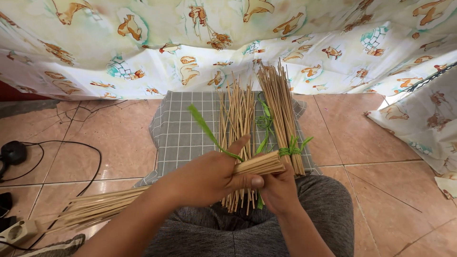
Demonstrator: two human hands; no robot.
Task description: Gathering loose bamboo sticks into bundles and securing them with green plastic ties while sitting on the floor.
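Note:
My left hand [207, 176] grips a bundle of thin wooden sticks [259, 164] that runs sideways across my lap, its long end trailing off to the lower left. My right hand [276, 188] holds the bundle's short end from below. A green plastic strip [204, 126] rises from the bundle by my left thumb. On a grey checked cloth [178, 133] ahead lie a loose pile of sticks [238, 119], a tangle of green strips [264, 121] and a tied bundle [283, 109] bound with a green tie.
A patterned sheet [228, 43] hangs across the back and right. A black cable [71, 152] loops over the tiled floor at left, beside a white power strip [16, 233]. My grey-clad legs fill the bottom centre.

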